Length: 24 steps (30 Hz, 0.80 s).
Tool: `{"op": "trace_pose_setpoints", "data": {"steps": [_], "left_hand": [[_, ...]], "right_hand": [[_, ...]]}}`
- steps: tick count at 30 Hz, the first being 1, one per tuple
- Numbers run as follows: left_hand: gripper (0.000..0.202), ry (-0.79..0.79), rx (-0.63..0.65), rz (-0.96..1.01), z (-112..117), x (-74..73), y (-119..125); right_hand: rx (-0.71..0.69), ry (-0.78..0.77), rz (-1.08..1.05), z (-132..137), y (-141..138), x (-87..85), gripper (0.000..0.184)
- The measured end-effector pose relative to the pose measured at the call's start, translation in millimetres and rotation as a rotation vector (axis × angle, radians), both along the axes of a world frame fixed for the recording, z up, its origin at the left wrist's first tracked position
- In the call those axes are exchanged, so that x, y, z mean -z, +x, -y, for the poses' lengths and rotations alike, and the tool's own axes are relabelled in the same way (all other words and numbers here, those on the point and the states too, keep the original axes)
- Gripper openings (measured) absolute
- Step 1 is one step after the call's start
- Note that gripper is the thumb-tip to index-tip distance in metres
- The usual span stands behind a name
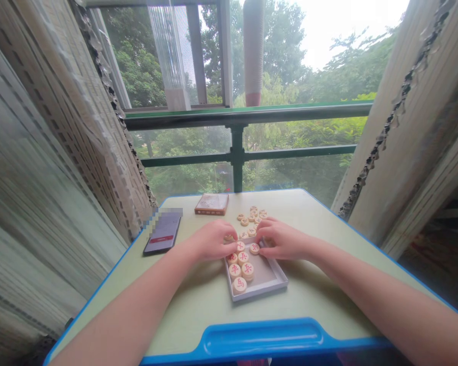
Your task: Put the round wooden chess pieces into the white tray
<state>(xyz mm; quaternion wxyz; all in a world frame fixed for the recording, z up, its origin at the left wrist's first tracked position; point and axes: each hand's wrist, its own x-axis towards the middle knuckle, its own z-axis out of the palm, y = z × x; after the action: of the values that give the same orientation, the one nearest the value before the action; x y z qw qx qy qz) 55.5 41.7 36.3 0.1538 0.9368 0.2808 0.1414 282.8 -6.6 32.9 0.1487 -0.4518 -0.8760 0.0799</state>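
Observation:
Several round wooden xiangqi pieces with red characters, such as the one in front (239,285), lie in a shallow white box lid (265,279), mostly stacked along its left side. My left hand (216,240) is at the lid's far left corner, its fingers curled around a piece (228,237) that they partly cover. Over the far right part of the lid, my right hand (284,239) pinches another xiangqi piece (254,248) between thumb and fingers. Beyond the lid, more loose pieces (252,217) are scattered on the table, some hidden behind my right hand.
The pale green table (191,305) has a blue edge with a molded tray recess (263,338) at the front. A phone (163,231) lies at the left, and a flat brown box (211,204) near the back. Behind are a green railing (236,152), a window and curtains (110,127).

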Motion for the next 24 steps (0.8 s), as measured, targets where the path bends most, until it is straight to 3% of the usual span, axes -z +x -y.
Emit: {"op": "trace_pose_setpoints", "data": {"steps": [24], "left_hand": [[0.022,0.038,-0.017,-0.052,-3.2,5.2,-0.8]], "right_hand": [[-0.023,0.005,0.031,-1.6,1.7,0.7,0.016]]}}
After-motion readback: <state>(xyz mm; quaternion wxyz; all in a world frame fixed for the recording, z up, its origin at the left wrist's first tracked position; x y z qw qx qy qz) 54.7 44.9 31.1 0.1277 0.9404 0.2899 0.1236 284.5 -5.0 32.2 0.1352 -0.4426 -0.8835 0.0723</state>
